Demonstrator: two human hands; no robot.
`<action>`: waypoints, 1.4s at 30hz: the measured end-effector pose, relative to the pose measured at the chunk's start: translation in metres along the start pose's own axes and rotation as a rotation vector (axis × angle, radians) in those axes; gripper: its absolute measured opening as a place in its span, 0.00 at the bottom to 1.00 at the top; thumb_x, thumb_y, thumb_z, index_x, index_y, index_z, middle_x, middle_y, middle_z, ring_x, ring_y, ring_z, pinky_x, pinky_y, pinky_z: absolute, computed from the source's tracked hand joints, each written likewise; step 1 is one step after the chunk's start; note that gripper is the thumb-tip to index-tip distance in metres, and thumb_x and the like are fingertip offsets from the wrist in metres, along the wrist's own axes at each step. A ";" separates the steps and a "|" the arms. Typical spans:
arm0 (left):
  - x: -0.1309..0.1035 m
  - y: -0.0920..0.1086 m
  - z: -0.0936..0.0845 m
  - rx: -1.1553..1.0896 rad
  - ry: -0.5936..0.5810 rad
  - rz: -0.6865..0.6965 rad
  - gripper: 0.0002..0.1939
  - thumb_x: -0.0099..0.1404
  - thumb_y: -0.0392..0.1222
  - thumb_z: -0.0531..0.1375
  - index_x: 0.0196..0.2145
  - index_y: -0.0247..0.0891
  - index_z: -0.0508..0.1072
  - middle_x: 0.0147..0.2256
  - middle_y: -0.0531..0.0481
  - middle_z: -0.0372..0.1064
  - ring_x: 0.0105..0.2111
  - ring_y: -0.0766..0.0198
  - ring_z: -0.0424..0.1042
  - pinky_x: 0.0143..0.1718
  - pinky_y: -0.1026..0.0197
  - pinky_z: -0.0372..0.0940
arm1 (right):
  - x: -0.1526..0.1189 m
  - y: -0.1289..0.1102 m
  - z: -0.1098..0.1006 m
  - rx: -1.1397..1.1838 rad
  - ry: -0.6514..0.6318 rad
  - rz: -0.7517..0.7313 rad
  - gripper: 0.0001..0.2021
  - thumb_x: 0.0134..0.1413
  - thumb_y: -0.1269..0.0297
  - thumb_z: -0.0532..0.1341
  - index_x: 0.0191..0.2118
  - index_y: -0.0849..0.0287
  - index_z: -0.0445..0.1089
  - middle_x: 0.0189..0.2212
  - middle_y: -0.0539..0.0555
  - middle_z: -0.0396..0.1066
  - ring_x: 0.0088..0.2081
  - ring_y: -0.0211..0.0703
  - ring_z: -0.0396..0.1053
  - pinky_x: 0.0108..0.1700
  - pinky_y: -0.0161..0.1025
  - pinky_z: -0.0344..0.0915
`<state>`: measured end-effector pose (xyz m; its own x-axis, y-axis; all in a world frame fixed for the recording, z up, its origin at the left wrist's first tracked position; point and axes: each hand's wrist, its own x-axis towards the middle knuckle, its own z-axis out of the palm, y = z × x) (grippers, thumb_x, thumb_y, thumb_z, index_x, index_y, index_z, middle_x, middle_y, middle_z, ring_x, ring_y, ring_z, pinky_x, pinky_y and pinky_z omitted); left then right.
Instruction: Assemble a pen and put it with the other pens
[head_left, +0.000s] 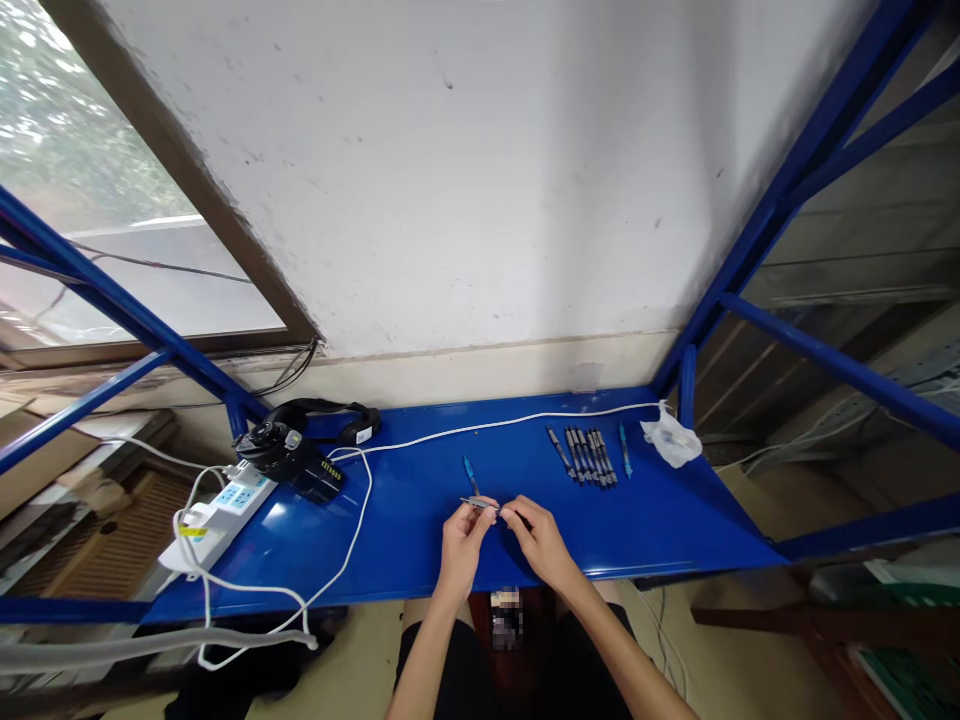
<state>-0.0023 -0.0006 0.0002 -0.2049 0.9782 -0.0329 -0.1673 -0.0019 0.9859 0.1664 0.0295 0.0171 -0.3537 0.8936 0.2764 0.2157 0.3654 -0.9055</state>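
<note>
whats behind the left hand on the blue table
A light-blue pen lies just beyond the left hand; its near end can't be made out. The hand covers the tabletop directly behind it.

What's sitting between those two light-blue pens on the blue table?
In the head view, a row of dark pens lies between the left light-blue pen and the right one, with bare blue tabletop left of the row.

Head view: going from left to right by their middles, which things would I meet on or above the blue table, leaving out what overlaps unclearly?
Power strip → left hand → right hand → grey pens → blue pen beside them → white bag.
</note>
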 end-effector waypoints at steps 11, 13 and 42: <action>0.000 0.000 -0.003 0.010 -0.067 0.007 0.16 0.69 0.52 0.69 0.46 0.37 0.82 0.43 0.44 0.79 0.43 0.58 0.75 0.49 0.59 0.68 | -0.002 0.000 -0.001 0.078 -0.023 0.105 0.17 0.75 0.51 0.58 0.35 0.56 0.68 0.30 0.48 0.68 0.33 0.40 0.66 0.38 0.37 0.60; 0.000 0.000 -0.003 0.013 -0.080 0.014 0.15 0.70 0.52 0.68 0.46 0.37 0.82 0.43 0.45 0.79 0.42 0.59 0.74 0.48 0.60 0.67 | -0.002 0.000 -0.001 0.073 -0.030 0.110 0.18 0.76 0.51 0.56 0.35 0.56 0.68 0.29 0.48 0.67 0.32 0.40 0.65 0.38 0.37 0.60; 0.001 -0.007 -0.003 -0.063 -0.018 0.007 0.15 0.64 0.50 0.73 0.43 0.37 0.83 0.43 0.44 0.79 0.45 0.57 0.77 0.52 0.57 0.70 | 0.000 -0.006 -0.003 0.073 -0.041 0.060 0.19 0.76 0.52 0.57 0.35 0.56 0.73 0.31 0.51 0.71 0.35 0.44 0.69 0.42 0.40 0.62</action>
<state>-0.0040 0.0003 -0.0074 -0.1889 0.9817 -0.0224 -0.2264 -0.0213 0.9738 0.1674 0.0281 0.0232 -0.3795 0.9013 0.2091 0.1708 0.2903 -0.9416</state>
